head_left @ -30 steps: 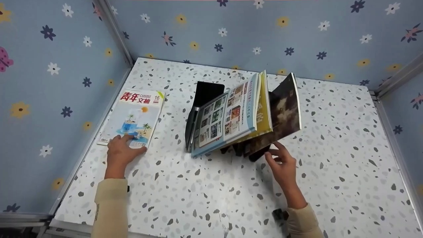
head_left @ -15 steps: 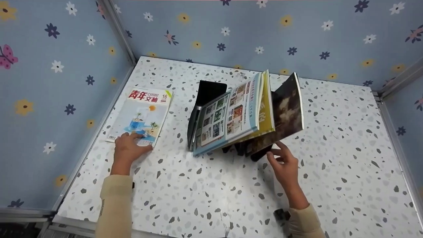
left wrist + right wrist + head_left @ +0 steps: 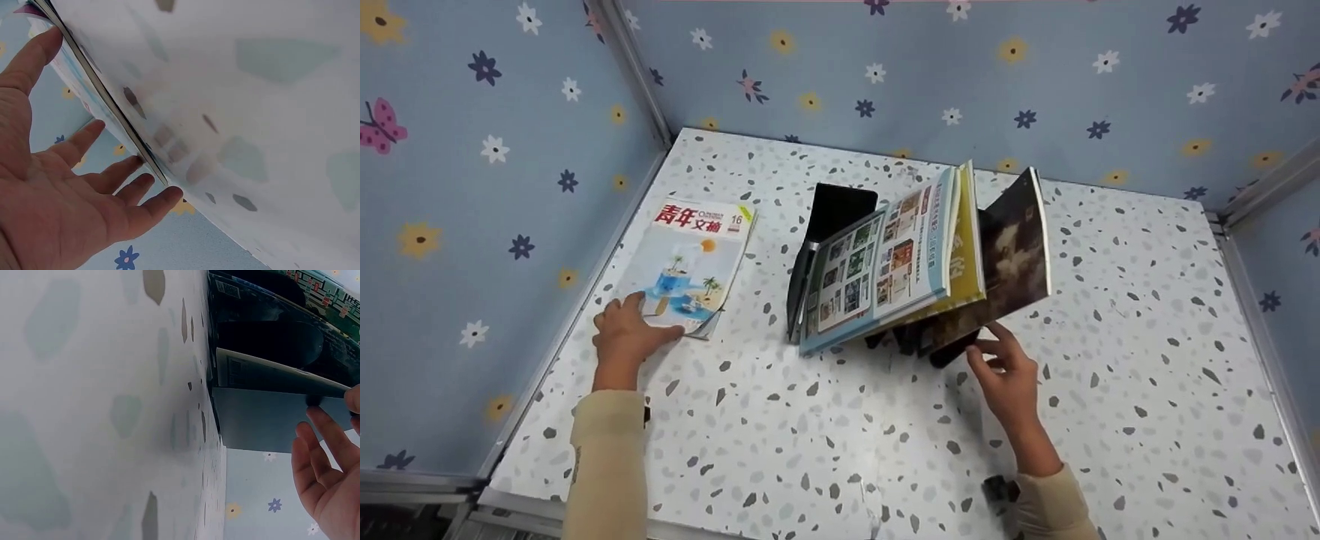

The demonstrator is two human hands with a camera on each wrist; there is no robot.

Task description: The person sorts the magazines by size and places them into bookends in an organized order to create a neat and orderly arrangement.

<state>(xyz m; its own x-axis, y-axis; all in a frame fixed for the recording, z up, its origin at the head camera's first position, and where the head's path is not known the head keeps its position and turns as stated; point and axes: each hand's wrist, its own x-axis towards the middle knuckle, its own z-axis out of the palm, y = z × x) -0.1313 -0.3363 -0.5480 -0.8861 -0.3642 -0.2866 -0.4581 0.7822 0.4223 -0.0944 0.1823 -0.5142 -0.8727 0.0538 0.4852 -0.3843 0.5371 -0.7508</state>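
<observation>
A magazine (image 3: 690, 262) with red title characters and a beach picture lies flat on the speckled table at left. Its bottom right corner shows loose pages beneath the cover. At its lower left corner is my left hand (image 3: 628, 341), fingers spread along the edge, thumb touching the bottom edge; the left wrist view shows that hand (image 3: 73, 185) palm-on. A black book rack (image 3: 838, 211) holds leaning books: a blue-white one (image 3: 900, 259), a yellow one (image 3: 966, 259) and a dark brown one (image 3: 1018, 244). My right hand (image 3: 1009, 375) pinches the rack's right end between thumb and fingers.
Blue flowered panels (image 3: 810, 67) with metal frame posts enclose the table's back and sides. The white speckled table (image 3: 840, 435) extends in front of the rack and to its right. The right wrist view shows the rack's grey end panel (image 3: 259, 419).
My left hand has slid left along the magazine to its lower left corner. The cover's bottom edge now bends, baring pages beneath. The right hand and rack stay put; the view shifts slightly.
</observation>
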